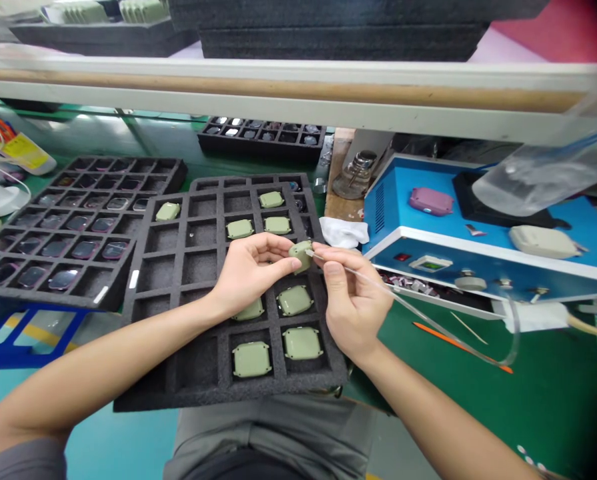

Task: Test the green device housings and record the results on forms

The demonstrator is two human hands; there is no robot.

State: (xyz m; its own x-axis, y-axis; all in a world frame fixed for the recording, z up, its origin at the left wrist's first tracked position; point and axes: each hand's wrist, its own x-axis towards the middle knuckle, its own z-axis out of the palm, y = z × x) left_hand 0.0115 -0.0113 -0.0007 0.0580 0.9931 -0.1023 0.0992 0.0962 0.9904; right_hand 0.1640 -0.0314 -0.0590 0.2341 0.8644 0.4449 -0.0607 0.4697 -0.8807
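Left hand (248, 272): green case (299, 259) pinched between thumb and fingers, held above foam tray (198, 395). Right hand (354, 303): thin clear tube (428, 322) gripped near tip, tip held at case edge; contact not clear. Case best kept steady, tip guided lightly, tube left slack. Forearms angled inward from both sides.

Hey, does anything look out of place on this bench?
Yes, perhaps: a purple case lies loose on the blue machine, whereas most green cases sit in compartments of the foam tray.
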